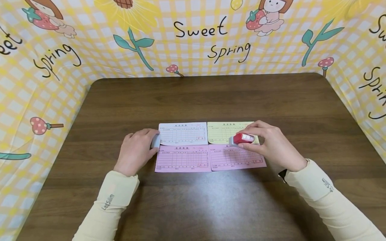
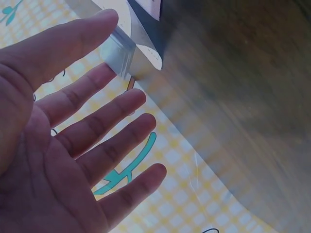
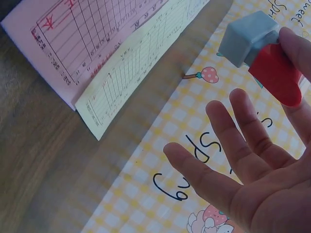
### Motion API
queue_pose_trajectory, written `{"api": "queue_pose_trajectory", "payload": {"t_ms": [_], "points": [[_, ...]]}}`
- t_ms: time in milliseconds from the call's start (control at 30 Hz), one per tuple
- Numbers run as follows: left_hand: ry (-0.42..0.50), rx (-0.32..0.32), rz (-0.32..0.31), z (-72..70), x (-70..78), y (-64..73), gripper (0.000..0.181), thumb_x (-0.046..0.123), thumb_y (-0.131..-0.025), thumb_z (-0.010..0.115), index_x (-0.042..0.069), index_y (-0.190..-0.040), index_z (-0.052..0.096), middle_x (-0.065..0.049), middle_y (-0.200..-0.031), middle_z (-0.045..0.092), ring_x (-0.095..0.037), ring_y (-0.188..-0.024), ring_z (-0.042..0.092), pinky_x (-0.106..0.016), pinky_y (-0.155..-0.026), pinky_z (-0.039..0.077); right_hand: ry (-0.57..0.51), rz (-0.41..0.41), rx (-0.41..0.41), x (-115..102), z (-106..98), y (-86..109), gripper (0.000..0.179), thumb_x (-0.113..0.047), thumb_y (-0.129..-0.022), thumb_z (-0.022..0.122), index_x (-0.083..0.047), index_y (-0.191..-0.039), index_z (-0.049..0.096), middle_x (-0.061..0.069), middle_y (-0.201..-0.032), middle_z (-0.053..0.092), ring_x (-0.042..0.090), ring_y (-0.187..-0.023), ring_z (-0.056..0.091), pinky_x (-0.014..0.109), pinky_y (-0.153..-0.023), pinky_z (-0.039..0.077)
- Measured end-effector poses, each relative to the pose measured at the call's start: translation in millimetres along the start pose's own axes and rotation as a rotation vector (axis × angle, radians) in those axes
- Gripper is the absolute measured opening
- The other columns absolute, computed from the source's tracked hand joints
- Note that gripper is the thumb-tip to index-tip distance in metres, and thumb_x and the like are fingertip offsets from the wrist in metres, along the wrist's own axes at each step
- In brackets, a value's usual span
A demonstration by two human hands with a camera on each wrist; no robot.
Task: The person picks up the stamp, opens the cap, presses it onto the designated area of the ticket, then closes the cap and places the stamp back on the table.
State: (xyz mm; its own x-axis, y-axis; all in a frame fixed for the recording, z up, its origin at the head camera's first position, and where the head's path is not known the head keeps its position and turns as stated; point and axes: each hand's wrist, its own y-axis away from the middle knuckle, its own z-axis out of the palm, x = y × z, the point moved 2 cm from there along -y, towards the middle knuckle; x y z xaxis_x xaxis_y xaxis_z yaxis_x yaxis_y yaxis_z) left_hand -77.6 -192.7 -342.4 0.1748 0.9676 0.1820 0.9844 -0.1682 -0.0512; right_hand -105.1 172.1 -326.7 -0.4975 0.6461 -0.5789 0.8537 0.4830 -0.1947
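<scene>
My right hand (image 1: 272, 142) pinches a red-handled stamp (image 1: 243, 138) with a pale grey block end, held over the lower part of a yellow receipt slip (image 1: 221, 129). Its other fingers are spread out in the right wrist view. Between the thumb and index finger of my left hand (image 1: 135, 149) is a small translucent grey cap (image 2: 119, 51), at the left edge of a white receipt slip (image 1: 182, 132). Below lie a left pink slip (image 1: 182, 162) and a right pink slip (image 1: 238, 162). Red marks show near the lower right corners of the white and both pink slips.
The slips lie in two rows on a dark wooden table (image 1: 193, 100). A yellow-checked cloth (image 1: 193, 53) with cartoon prints and lettering stands round the table's back and sides. The right forearm casts a shadow over the table's front.
</scene>
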Motion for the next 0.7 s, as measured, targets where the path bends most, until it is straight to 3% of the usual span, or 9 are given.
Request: {"api": "queue_pose_trajectory", "payload": {"t_ms": [367,700], "points": [[0.001,-0.042,0.026,3.6,10.0,-7.1,0.054,0.011,-0.081,0.086,-0.001,-0.129,0.065,-0.024,-0.131,0.064,-0.042,-0.119,0.062,-0.062,-0.099,0.045,-0.016,0.008,0.038,3.0,4.1,0.1,0.032,-0.017,-0.081,0.087,-0.011,-0.112,0.079,0.002,-0.107,0.070,0.019,-0.096,0.065,0.041,-0.074,0.055],[0.026,0.010,0.076,6.0,19.6,-9.0,0.053,0.012,-0.079,0.087,0.001,-0.127,0.067,-0.020,-0.127,0.067,-0.038,-0.117,0.065,-0.060,-0.099,0.046,-0.037,0.026,0.028,2.6,5.2,0.6,0.032,-0.019,-0.083,0.086,-0.014,-0.113,0.079,0.001,-0.108,0.070,0.017,-0.096,0.064,0.039,-0.073,0.055]]}}
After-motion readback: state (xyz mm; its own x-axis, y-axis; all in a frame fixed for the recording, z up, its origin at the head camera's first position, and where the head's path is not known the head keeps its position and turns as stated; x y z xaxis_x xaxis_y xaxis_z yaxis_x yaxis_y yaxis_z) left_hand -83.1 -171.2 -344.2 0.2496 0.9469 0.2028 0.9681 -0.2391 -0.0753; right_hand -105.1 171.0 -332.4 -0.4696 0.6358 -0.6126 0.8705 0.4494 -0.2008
